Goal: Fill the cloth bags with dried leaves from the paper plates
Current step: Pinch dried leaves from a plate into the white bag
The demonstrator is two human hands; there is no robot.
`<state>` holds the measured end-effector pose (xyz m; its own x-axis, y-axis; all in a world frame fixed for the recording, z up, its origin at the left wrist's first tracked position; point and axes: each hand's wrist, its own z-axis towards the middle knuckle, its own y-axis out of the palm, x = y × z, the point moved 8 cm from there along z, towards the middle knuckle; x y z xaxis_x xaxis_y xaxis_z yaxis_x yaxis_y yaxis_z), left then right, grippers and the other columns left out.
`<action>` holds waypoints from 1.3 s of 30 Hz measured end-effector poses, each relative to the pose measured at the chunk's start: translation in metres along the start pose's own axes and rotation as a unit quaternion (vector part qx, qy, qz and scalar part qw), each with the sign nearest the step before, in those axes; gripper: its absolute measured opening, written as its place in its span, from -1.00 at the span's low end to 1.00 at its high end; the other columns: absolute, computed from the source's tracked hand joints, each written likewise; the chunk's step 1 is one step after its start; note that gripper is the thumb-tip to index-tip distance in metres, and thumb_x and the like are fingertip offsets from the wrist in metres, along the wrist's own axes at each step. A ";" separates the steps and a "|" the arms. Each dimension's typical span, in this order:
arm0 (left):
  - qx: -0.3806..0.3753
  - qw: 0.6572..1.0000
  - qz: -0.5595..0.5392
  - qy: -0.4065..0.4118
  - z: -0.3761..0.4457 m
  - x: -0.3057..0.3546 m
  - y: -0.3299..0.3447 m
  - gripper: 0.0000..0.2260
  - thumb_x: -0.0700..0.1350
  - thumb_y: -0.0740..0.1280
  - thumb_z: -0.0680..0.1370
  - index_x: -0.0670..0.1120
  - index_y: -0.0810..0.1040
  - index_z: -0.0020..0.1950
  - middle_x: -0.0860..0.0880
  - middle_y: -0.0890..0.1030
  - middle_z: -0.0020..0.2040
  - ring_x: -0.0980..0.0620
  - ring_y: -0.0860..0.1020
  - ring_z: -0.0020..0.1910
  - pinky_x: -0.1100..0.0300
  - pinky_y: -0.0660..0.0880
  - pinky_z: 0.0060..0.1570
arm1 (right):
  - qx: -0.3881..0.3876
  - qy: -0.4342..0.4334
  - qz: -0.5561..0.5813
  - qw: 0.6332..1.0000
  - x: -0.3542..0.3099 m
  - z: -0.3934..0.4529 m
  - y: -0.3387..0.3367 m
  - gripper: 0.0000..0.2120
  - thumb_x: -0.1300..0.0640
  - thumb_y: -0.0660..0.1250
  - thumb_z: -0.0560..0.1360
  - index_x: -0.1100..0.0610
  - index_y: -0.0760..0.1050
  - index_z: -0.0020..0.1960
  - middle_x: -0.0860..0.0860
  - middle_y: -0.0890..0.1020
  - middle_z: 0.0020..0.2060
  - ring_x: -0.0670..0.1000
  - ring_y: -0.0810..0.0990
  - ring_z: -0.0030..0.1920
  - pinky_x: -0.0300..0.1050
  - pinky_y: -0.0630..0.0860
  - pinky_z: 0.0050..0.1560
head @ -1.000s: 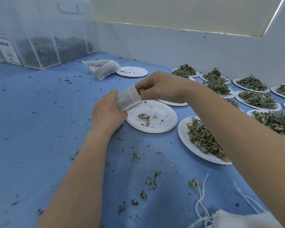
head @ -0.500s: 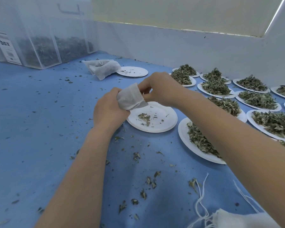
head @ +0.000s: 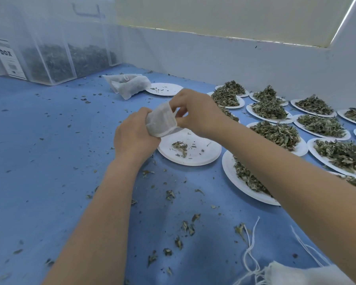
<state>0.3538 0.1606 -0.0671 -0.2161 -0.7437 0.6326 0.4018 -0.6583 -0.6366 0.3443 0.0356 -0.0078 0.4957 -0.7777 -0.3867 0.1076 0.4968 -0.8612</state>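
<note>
A small white cloth bag (head: 162, 121) is held up over a nearly bare paper plate (head: 201, 155) that carries only a few leaf scraps. My left hand (head: 135, 135) grips the bag's lower part. My right hand (head: 195, 112) pinches the bag's upper edge with thumb and fingers. Several paper plates heaped with dried leaves (head: 274, 133) stand in rows to the right; my right forearm hides part of the nearest one (head: 232, 177).
Filled cloth bags (head: 130, 86) lie at the back beside an emptied plate (head: 164, 89). A clear plastic box (head: 49, 48) of leaves stands at the far left. Flat bags with strings (head: 286, 273) lie at the near edge. Leaf crumbs litter the blue cloth (head: 39, 161).
The leaves that my right hand held at the bag's mouth are gone from view. That hand now pinches the bag's edge, and the bag sits more upright between both hands.
</note>
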 end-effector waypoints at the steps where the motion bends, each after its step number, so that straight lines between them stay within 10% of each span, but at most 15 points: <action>1: 0.001 1.000 0.015 -0.006 0.001 -0.002 -0.001 -0.71 -0.19 0.38 0.38 -0.02 0.46 0.08 -0.02 0.54 -0.08 -0.08 0.48 -0.11 0.06 0.42 -0.18 | -0.008 0.000 0.026 1.000 0.001 -0.001 -0.001 -0.81 0.22 0.36 0.44 0.01 0.62 0.01 -0.07 0.59 -0.09 -0.08 0.58 -0.15 -0.43 0.38 -0.16; 6: 0.009 0.995 0.099 -0.017 0.005 -0.014 -0.006 -0.69 -0.25 0.31 0.40 -0.08 0.45 0.12 -0.09 0.54 -0.02 -0.16 0.47 -0.05 0.02 0.38 -0.11 | -0.029 0.091 0.124 0.988 0.033 -0.003 0.000 -0.79 0.21 0.29 0.52 -0.03 0.55 0.08 -0.05 0.62 -0.07 -0.06 0.62 -0.18 -0.15 0.60 -0.06; 9: 0.008 0.993 0.114 -0.025 0.006 -0.019 -0.007 -0.67 -0.27 0.31 0.39 -0.08 0.44 0.13 -0.09 0.53 -0.02 -0.16 0.46 -0.05 0.03 0.37 -0.10 | -0.131 0.083 -0.038 0.987 0.038 -0.005 0.028 -0.54 0.40 0.07 0.52 0.01 0.51 0.23 -0.03 0.56 0.15 -0.06 0.55 -0.04 -0.37 0.51 -0.23; 12: 0.009 0.993 0.114 -0.026 0.005 -0.020 -0.007 -0.65 -0.27 0.32 0.38 -0.08 0.45 0.14 -0.09 0.53 -0.01 -0.15 0.46 -0.06 0.04 0.35 -0.12 | -0.216 0.040 -0.142 0.965 0.034 -0.013 0.055 -0.39 0.48 0.03 0.45 -0.01 0.46 0.32 -0.05 0.38 0.38 0.00 0.40 0.30 -0.18 0.39 0.16; 17: 0.007 0.994 0.105 -0.036 0.006 -0.022 -0.006 -0.68 -0.27 0.32 0.38 -0.09 0.44 0.12 -0.09 0.53 -0.04 -0.14 0.44 -0.09 0.04 0.37 -0.13 | -0.259 0.018 -0.194 0.946 0.040 -0.024 0.061 -0.54 0.41 0.09 0.46 0.10 0.53 0.23 0.08 0.51 0.25 0.12 0.45 0.23 0.09 0.42 0.22; 21: -0.003 0.995 0.095 -0.042 0.005 -0.021 -0.004 -0.69 -0.25 0.33 0.39 -0.09 0.44 0.12 -0.10 0.52 -0.04 -0.17 0.46 -0.06 0.01 0.40 -0.10 | -0.234 0.023 -0.154 0.960 0.040 -0.028 0.049 -0.64 0.14 0.24 0.53 -0.08 0.47 0.30 -0.05 0.52 0.21 -0.04 0.48 0.15 -0.27 0.34 0.05; 34: -0.014 0.992 0.119 -0.025 0.003 -0.020 -0.002 -0.69 -0.24 0.32 0.40 -0.08 0.43 0.13 -0.09 0.53 -0.02 -0.15 0.47 -0.06 0.03 0.38 -0.12 | -0.101 0.111 -0.003 0.989 0.051 -0.023 0.043 -0.89 0.25 0.40 0.35 0.13 0.68 -0.17 -0.09 0.67 -0.30 -0.19 0.58 -0.27 -0.34 0.54 -0.12; 39: -0.024 0.993 0.117 -0.003 0.002 -0.014 0.001 -0.71 -0.22 0.32 0.40 -0.07 0.44 0.11 -0.09 0.53 -0.02 -0.15 0.47 -0.05 0.07 0.34 -0.14 | 0.068 0.119 0.113 0.984 0.045 -0.014 -0.007 -0.77 0.24 0.40 0.36 -0.10 0.62 -0.30 -0.17 0.62 -0.47 -0.12 0.59 -0.34 -0.38 0.47 -0.42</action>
<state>0.3586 0.1707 -0.0756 -0.1158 -0.8765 0.4674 0.3979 -0.4720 -0.7867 0.3536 -0.0090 -0.0239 0.3060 -0.7017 -0.6434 0.1399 0.7016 -0.6987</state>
